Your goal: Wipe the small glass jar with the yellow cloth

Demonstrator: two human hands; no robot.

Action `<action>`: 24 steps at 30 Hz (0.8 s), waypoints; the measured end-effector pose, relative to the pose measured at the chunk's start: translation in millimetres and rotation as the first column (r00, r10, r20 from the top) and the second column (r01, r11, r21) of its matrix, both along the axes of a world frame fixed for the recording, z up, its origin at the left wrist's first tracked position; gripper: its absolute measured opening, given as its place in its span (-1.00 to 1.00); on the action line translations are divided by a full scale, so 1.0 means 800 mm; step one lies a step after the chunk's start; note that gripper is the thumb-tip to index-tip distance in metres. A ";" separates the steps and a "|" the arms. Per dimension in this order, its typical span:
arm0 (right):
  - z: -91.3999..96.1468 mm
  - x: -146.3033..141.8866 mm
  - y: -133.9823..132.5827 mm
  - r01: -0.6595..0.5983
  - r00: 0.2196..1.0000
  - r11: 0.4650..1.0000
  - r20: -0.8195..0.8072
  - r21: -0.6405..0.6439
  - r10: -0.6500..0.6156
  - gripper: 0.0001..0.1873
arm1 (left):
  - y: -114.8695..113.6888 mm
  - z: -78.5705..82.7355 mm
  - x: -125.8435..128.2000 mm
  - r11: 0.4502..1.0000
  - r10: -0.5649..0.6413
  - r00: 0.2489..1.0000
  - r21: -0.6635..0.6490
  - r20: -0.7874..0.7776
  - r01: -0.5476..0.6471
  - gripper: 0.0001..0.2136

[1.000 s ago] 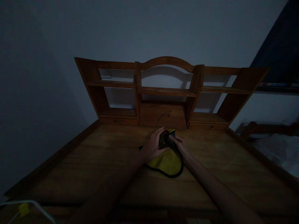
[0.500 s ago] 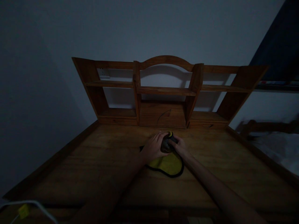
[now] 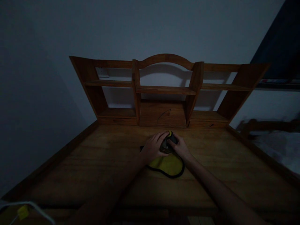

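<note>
A yellow cloth (image 3: 167,166) with a black border lies on the wooden desktop, partly beneath my hands. Above it, my left hand (image 3: 152,147) is closed around a small, dark, shiny rounded object (image 3: 165,146) that looks like glass; the dim light hides its exact kind. My right hand (image 3: 180,147) grips a folded-up part of the cloth against the right side of this object, thumb across its front. A yellow bit of the fold shows at the top between both hands. Some fingers are hidden behind the object.
A wooden shelf unit (image 3: 164,90) with several compartments stands along the back of the desk (image 3: 112,175). Raised wooden edges border the desktop left and right. A white cable (image 3: 35,204) with a yellow tag (image 3: 22,212) hangs at the lower left.
Both hands stay at almost the same place, still holding the object and the cloth. The right thumb has shifted slightly left across the object. The camera view has moved a little.
</note>
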State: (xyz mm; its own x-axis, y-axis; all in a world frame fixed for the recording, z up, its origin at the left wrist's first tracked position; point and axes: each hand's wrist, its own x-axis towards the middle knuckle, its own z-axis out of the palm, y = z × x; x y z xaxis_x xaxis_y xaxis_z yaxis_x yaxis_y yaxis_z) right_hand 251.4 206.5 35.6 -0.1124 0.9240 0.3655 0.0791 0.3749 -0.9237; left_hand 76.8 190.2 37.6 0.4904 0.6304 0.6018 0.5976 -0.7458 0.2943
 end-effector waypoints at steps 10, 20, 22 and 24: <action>0.003 0.004 0.001 -0.075 0.997 0.996 0.006 -0.047 0.075 -0.74 | -0.003 -0.005 0.000 1.000 0.016 0.996 -0.023 0.090 -0.014 -0.08; 0.008 0.004 -0.011 0.091 0.967 0.987 0.225 0.129 -0.119 -0.79 | 0.001 -0.008 -0.003 0.999 -0.019 0.998 -0.045 0.061 0.021 -0.06; 0.009 0.003 -0.014 0.084 0.973 0.983 0.201 0.163 -0.116 -0.75 | 0.002 -0.010 -0.003 0.999 -0.009 0.999 -0.048 0.049 0.011 -0.05; 0.009 0.002 -0.013 0.058 0.978 0.984 0.190 0.171 -0.090 -0.72 | 0.003 -0.011 -0.004 0.999 -0.013 0.999 -0.049 0.035 0.015 -0.05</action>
